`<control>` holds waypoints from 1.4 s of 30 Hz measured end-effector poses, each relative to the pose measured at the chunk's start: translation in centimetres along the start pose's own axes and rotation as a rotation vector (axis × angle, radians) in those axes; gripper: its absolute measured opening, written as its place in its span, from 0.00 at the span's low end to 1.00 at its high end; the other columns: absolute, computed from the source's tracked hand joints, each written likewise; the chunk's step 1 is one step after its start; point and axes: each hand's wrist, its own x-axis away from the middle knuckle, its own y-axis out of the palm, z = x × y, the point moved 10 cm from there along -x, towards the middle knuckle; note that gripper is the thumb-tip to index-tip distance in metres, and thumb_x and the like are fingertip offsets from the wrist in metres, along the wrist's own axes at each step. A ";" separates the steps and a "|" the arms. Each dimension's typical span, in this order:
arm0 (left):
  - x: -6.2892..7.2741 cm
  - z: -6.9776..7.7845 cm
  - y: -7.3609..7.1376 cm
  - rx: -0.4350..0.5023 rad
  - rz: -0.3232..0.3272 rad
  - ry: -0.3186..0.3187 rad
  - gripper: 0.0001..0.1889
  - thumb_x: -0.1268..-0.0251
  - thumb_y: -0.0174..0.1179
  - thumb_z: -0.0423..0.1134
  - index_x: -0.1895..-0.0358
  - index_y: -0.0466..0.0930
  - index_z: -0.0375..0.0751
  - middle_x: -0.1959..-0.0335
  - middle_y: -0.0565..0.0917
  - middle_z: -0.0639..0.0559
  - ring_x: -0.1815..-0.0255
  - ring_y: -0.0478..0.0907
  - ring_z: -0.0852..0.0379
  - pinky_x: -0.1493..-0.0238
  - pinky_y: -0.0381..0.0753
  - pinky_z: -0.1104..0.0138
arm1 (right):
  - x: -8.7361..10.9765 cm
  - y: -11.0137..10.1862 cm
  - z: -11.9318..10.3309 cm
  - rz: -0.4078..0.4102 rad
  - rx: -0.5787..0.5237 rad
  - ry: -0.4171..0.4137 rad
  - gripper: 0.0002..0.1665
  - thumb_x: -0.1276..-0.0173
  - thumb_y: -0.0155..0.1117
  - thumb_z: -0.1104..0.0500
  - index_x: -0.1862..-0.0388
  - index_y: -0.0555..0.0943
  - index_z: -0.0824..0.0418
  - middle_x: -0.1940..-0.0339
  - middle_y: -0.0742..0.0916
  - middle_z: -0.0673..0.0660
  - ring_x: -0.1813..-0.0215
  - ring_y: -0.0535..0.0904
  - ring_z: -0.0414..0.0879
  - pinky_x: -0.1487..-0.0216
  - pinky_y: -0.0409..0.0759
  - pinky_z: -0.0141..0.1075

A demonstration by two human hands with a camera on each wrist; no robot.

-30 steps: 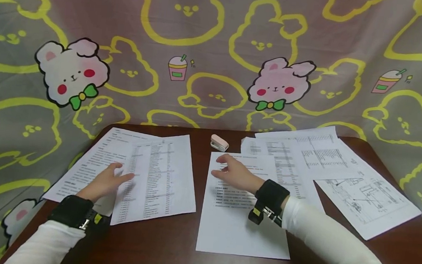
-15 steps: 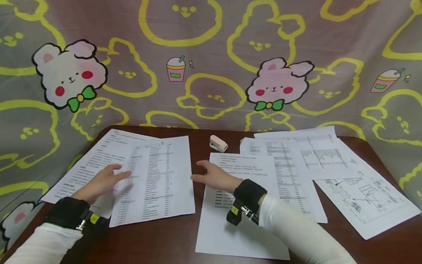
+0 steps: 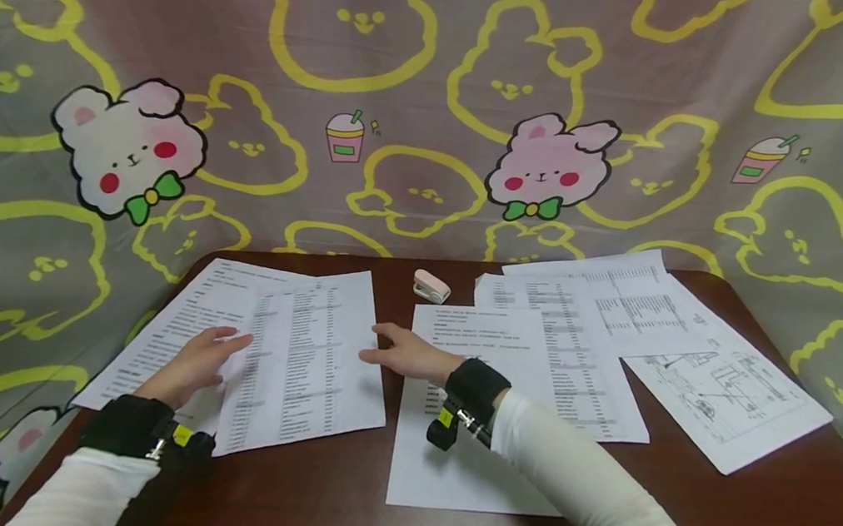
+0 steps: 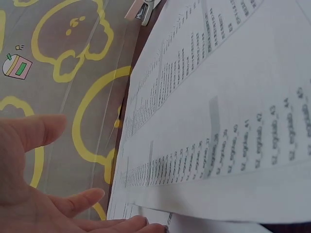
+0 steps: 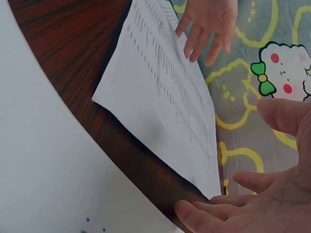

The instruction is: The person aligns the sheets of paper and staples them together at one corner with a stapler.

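Note:
In the head view my left hand (image 3: 190,366) is over the left sheets, fingers spread and nothing gripped. Beneath and beside it, a sheet printed with a table (image 3: 310,370) overlaps a text sheet (image 3: 159,340). The left wrist view shows the hand (image 4: 34,179) near the table sheet's edge; whether the fingertips touch paper, I cannot tell. My right hand (image 3: 413,354) reaches leftward, its fingers extended at the right edge of that table sheet and its wrist above the middle text sheet (image 3: 467,467). Contact with the paper is unclear there too.
A small pale pink stapler (image 3: 431,286) lies behind the middle sheet. Right of it, several printed sheets overlap, among them a table page (image 3: 590,403) and a line drawing (image 3: 729,398). A patterned curtain (image 3: 434,114) hangs behind the brown table (image 3: 296,494).
My right hand has moved left from above the middle sheet to the right edge of the left table sheet. The left hand has barely shifted. The papers lie as before.

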 end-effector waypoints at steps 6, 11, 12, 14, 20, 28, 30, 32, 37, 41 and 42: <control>2.2 1.8 0.2 0.030 -0.002 -0.010 0.49 0.31 0.50 0.62 0.25 0.38 0.29 0.27 0.47 0.25 0.32 0.53 0.30 0.36 0.61 0.41 | -0.6 0.4 0.2 0.002 0.003 0.004 0.38 0.28 0.57 0.48 0.25 0.60 0.63 0.27 0.66 0.63 0.27 0.61 0.55 0.31 0.61 0.48; 3.8 3.2 0.5 0.059 -0.021 -0.028 0.47 0.28 0.48 0.58 0.25 0.35 0.27 0.27 0.45 0.25 0.30 0.49 0.28 0.35 0.59 0.41 | -0.9 0.8 0.0 -0.007 -0.011 0.009 0.39 0.28 0.58 0.48 0.25 0.59 0.62 0.27 0.66 0.64 0.28 0.61 0.57 0.31 0.61 0.49; 3.9 3.3 0.5 0.065 -0.027 -0.027 0.46 0.27 0.47 0.57 0.25 0.35 0.27 0.27 0.44 0.25 0.29 0.48 0.28 0.34 0.58 0.41 | -0.9 0.9 0.0 -0.004 -0.019 0.014 0.39 0.28 0.58 0.48 0.25 0.60 0.62 0.27 0.66 0.63 0.28 0.61 0.56 0.31 0.61 0.49; 4.1 3.6 0.6 0.078 -0.041 -0.024 0.46 0.27 0.47 0.57 0.26 0.34 0.27 0.27 0.43 0.25 0.29 0.47 0.27 0.34 0.58 0.41 | -1.0 0.9 -0.1 -0.001 -0.034 0.024 0.38 0.28 0.58 0.48 0.25 0.60 0.62 0.27 0.66 0.63 0.27 0.61 0.56 0.31 0.60 0.48; 4.3 3.7 0.6 0.102 -0.059 -0.019 0.47 0.28 0.47 0.59 0.25 0.33 0.28 0.26 0.43 0.25 0.28 0.46 0.27 0.34 0.57 0.41 | -1.4 0.9 0.0 0.005 -0.101 0.058 0.36 0.28 0.57 0.47 0.26 0.62 0.61 0.26 0.66 0.62 0.26 0.59 0.54 0.30 0.58 0.49; 3.9 2.8 0.3 0.234 -0.023 -0.026 0.47 0.27 0.45 0.59 0.25 0.33 0.29 0.26 0.45 0.26 0.27 0.46 0.30 0.32 0.54 0.41 | -1.8 0.5 1.0 0.061 -0.357 0.122 0.34 0.26 0.56 0.50 0.28 0.63 0.66 0.30 0.69 0.63 0.32 0.67 0.56 0.36 0.69 0.49; 3.8 2.7 0.5 0.285 -0.038 -0.021 0.44 0.25 0.43 0.58 0.25 0.35 0.28 0.26 0.47 0.27 0.26 0.46 0.32 0.32 0.51 0.41 | -1.9 0.4 1.5 0.081 -0.447 0.150 0.34 0.26 0.56 0.51 0.29 0.62 0.67 0.32 0.71 0.64 0.33 0.69 0.56 0.37 0.70 0.49; 3.8 2.8 0.9 0.316 -0.076 0.000 0.41 0.24 0.40 0.56 0.24 0.38 0.29 0.26 0.50 0.28 0.27 0.49 0.34 0.32 0.52 0.42 | -1.9 0.5 1.9 0.091 -0.520 0.171 0.34 0.25 0.56 0.53 0.29 0.61 0.69 0.34 0.73 0.65 0.34 0.70 0.57 0.38 0.71 0.48; 3.7 3.2 1.6 0.342 -0.124 0.035 0.33 0.20 0.37 0.48 0.24 0.41 0.28 0.28 0.55 0.30 0.33 0.59 0.39 0.36 0.62 0.51 | -2.0 0.6 2.3 0.106 -0.600 0.191 0.37 0.25 0.56 0.54 0.28 0.57 0.71 0.33 0.72 0.67 0.34 0.70 0.59 0.37 0.70 0.49; 3.5 2.8 2.0 0.308 -0.118 0.012 0.30 0.21 0.36 0.37 0.25 0.39 0.25 0.28 0.56 0.29 0.34 0.62 0.41 0.36 0.65 0.53 | -2.1 0.8 2.6 0.108 -0.620 0.212 0.37 0.26 0.57 0.53 0.27 0.57 0.71 0.32 0.70 0.66 0.34 0.68 0.59 0.36 0.69 0.49; 3.4 2.7 2.2 0.294 -0.119 0.009 0.29 0.22 0.35 0.34 0.26 0.41 0.25 0.29 0.57 0.29 0.35 0.64 0.41 0.38 0.68 0.54 | -2.1 0.9 2.7 0.105 -0.627 0.219 0.37 0.26 0.57 0.53 0.27 0.57 0.71 0.32 0.69 0.66 0.33 0.67 0.58 0.36 0.68 0.50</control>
